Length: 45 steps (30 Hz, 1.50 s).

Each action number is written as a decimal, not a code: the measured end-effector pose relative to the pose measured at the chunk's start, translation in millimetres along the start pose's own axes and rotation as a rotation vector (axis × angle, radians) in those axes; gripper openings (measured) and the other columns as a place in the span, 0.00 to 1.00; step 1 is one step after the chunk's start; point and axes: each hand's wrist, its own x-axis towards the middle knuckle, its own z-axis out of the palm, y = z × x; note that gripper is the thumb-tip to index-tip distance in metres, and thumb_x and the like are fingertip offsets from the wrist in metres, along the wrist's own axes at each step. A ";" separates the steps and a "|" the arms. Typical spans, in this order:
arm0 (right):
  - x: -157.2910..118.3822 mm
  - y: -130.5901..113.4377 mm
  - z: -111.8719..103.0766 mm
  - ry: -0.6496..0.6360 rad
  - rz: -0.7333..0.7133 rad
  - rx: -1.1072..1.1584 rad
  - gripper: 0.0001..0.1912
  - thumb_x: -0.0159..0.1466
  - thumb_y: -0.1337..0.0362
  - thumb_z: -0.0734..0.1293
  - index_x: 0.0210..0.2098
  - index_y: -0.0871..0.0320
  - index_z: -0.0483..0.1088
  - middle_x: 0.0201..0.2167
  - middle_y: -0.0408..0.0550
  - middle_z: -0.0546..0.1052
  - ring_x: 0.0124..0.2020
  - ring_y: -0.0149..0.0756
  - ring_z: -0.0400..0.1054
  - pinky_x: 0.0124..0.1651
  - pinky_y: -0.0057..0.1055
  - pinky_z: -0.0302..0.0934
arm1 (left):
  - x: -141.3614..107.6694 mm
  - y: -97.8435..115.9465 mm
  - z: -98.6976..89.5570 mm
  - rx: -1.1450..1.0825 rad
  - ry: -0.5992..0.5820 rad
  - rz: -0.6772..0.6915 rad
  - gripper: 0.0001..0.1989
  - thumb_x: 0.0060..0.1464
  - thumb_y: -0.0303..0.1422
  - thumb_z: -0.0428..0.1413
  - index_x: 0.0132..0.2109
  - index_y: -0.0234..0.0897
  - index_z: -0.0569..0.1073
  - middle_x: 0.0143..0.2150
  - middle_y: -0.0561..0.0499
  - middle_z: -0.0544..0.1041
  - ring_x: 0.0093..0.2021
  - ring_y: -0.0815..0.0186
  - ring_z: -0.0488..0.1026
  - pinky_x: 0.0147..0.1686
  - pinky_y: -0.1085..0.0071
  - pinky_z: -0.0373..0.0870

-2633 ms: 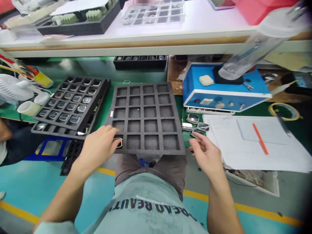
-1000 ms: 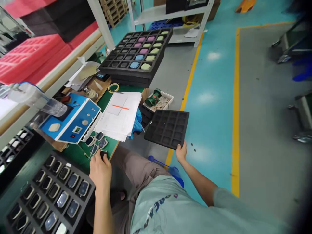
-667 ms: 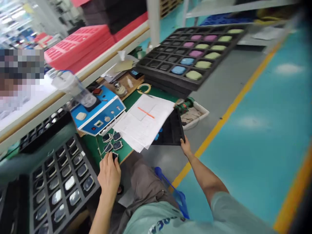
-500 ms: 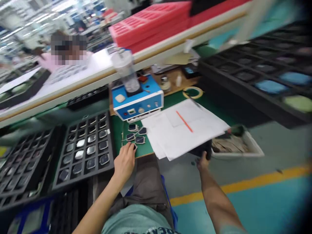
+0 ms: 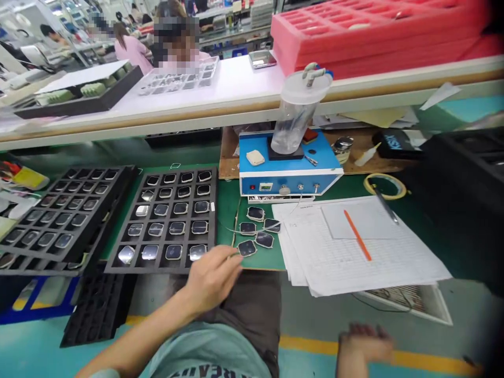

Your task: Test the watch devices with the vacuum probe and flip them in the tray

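Note:
My left hand is at the front edge of the green bench mat, its fingers curled together. Its fingertips are beside the nearest watch case, a rounded square with a dark glass face; what they pinch, if anything, is hidden. Several similar cases lie just beyond, with a thin clear tube across them. Low on the right, my right hand hangs over the floor in front of the bench, its fingers smeared by motion. A black foam tray full of watch cases sits left of the loose ones.
A second foam tray is farther left. Behind the cases stands a blue dispensing machine bearing a clear canister. Papers with an orange stick overhang the bench edge. Tape and dark stacked trays are right.
My view has swung right and levelled. My right hand has moved down and away from the dark object by the papers. My left hand stays near the nearest watch case.

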 end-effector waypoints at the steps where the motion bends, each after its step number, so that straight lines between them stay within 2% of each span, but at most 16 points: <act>1: -19.4 -5.7 -3.4 0.110 -0.068 0.050 0.28 0.52 0.25 0.53 0.45 0.24 0.66 0.21 0.42 0.54 0.12 0.46 0.49 0.11 0.42 0.38 | -3.2 -13.3 -15.2 -0.005 -0.038 -0.036 0.07 0.68 0.28 0.56 0.49 0.36 0.79 0.45 0.44 0.84 0.45 0.61 0.81 0.45 0.65 0.81; 3: -57.7 -19.1 4.7 0.363 -0.245 0.195 0.22 0.51 0.32 0.62 0.38 0.33 0.68 0.20 0.38 0.48 0.12 0.37 0.42 0.12 0.36 0.37 | -11.6 -43.8 -38.8 0.015 -0.177 -0.075 0.07 0.68 0.30 0.56 0.46 0.38 0.79 0.42 0.47 0.83 0.41 0.61 0.81 0.41 0.64 0.80; 5: -89.1 -37.5 35.9 0.348 -0.285 0.239 0.19 0.49 0.42 0.72 0.37 0.43 0.72 0.21 0.40 0.60 0.16 0.37 0.55 0.14 0.37 0.49 | -20.3 -71.9 -49.3 0.034 -0.286 -0.052 0.07 0.68 0.33 0.57 0.45 0.38 0.80 0.42 0.47 0.84 0.42 0.59 0.80 0.42 0.62 0.80; 6: -99.7 -49.3 58.6 0.266 -0.272 0.244 0.23 0.49 0.45 0.74 0.41 0.47 0.74 0.21 0.39 0.63 0.16 0.34 0.57 0.15 0.34 0.53 | -24.1 -82.4 -49.9 0.041 -0.306 -0.035 0.07 0.68 0.33 0.57 0.46 0.38 0.80 0.44 0.46 0.84 0.43 0.59 0.80 0.43 0.61 0.79; 8: -108.8 -76.1 109.2 -0.174 -0.141 0.256 0.33 0.51 0.48 0.78 0.52 0.51 0.72 0.21 0.34 0.66 0.17 0.28 0.58 0.17 0.27 0.54 | -30.4 -94.1 -45.1 0.067 -0.300 -0.015 0.09 0.66 0.34 0.59 0.49 0.38 0.81 0.46 0.45 0.84 0.46 0.57 0.79 0.44 0.61 0.79; 10: -106.8 -101.2 154.9 -0.544 -0.005 0.274 0.31 0.50 0.49 0.80 0.48 0.54 0.73 0.22 0.34 0.69 0.16 0.23 0.55 0.16 0.22 0.46 | -35.5 -94.9 -37.7 0.102 -0.287 -0.018 0.10 0.65 0.33 0.61 0.51 0.38 0.81 0.47 0.44 0.83 0.47 0.55 0.79 0.44 0.60 0.78; 12: -102.6 -118.2 186.3 -0.657 -0.004 0.240 0.26 0.49 0.50 0.81 0.40 0.57 0.75 0.21 0.35 0.67 0.16 0.21 0.53 0.16 0.20 0.42 | -39.8 -90.9 -31.6 0.123 -0.290 -0.027 0.10 0.64 0.30 0.61 0.52 0.38 0.80 0.47 0.44 0.84 0.46 0.55 0.79 0.42 0.59 0.77; 14: -100.7 -127.0 200.7 -0.689 -0.050 0.213 0.24 0.49 0.48 0.81 0.35 0.56 0.74 0.19 0.34 0.63 0.16 0.21 0.50 0.16 0.20 0.41 | -44.8 -87.5 -27.6 0.127 -0.274 -0.029 0.10 0.65 0.28 0.59 0.52 0.38 0.80 0.46 0.45 0.84 0.45 0.54 0.78 0.40 0.59 0.76; 19: -98.2 -129.8 196.0 -0.681 -0.146 0.224 0.26 0.48 0.44 0.81 0.35 0.55 0.74 0.19 0.32 0.59 0.17 0.21 0.48 0.16 0.20 0.43 | -63.7 -82.2 -22.2 0.153 -0.126 0.037 0.14 0.67 0.29 0.55 0.57 0.34 0.78 0.50 0.41 0.84 0.48 0.53 0.79 0.43 0.58 0.73; 22: -100.4 -121.8 195.4 -0.672 -0.138 0.247 0.25 0.49 0.46 0.81 0.36 0.57 0.76 0.20 0.34 0.63 0.17 0.22 0.53 0.16 0.20 0.45 | -71.4 -79.1 -23.6 0.202 -0.175 0.067 0.23 0.63 0.33 0.60 0.64 0.35 0.74 0.57 0.37 0.81 0.54 0.48 0.78 0.49 0.53 0.72; 25: -108.3 -113.9 200.4 -0.696 -0.115 0.230 0.24 0.51 0.49 0.81 0.38 0.58 0.79 0.21 0.36 0.68 0.18 0.22 0.57 0.16 0.19 0.47 | -71.8 -79.0 -28.7 0.279 -0.190 0.093 0.22 0.59 0.24 0.60 0.60 0.35 0.77 0.60 0.35 0.80 0.55 0.46 0.79 0.47 0.54 0.73; 29: -120.1 -106.4 210.1 -0.749 -0.108 0.177 0.22 0.49 0.52 0.83 0.36 0.60 0.80 0.22 0.38 0.71 0.18 0.23 0.61 0.16 0.20 0.50 | -67.6 -84.2 -41.9 0.231 -0.036 0.171 0.16 0.62 0.24 0.56 0.56 0.34 0.77 0.55 0.36 0.83 0.53 0.48 0.80 0.45 0.57 0.74; 34: -119.1 -106.6 213.3 -0.675 -0.146 0.300 0.23 0.48 0.48 0.82 0.34 0.57 0.77 0.25 0.39 0.74 0.21 0.24 0.65 0.18 0.21 0.59 | -58.8 -92.4 -70.3 0.157 0.181 0.148 0.22 0.59 0.23 0.60 0.60 0.33 0.72 0.53 0.37 0.83 0.51 0.51 0.81 0.50 0.59 0.76; 37: -116.4 -113.8 197.4 -0.638 -0.157 0.404 0.21 0.50 0.49 0.81 0.32 0.55 0.74 0.23 0.36 0.71 0.20 0.24 0.64 0.19 0.20 0.58 | -50.8 -94.8 -80.8 0.124 0.212 0.091 0.25 0.56 0.22 0.60 0.61 0.33 0.72 0.53 0.36 0.82 0.51 0.51 0.81 0.51 0.58 0.76; 40: -118.7 -121.8 166.4 -0.649 -0.157 0.515 0.18 0.52 0.52 0.79 0.28 0.54 0.69 0.20 0.34 0.66 0.18 0.23 0.59 0.17 0.19 0.55 | -46.5 -92.2 -73.0 0.132 0.216 0.036 0.23 0.56 0.23 0.60 0.59 0.34 0.73 0.53 0.37 0.82 0.51 0.51 0.81 0.51 0.57 0.76; 45: -132.8 -126.3 125.0 -0.893 -0.097 0.684 0.14 0.59 0.58 0.76 0.28 0.55 0.69 0.18 0.33 0.58 0.16 0.23 0.49 0.16 0.18 0.53 | -45.1 -77.9 -29.6 0.185 -0.069 -0.078 0.19 0.57 0.25 0.59 0.56 0.31 0.76 0.55 0.35 0.82 0.55 0.48 0.79 0.51 0.56 0.74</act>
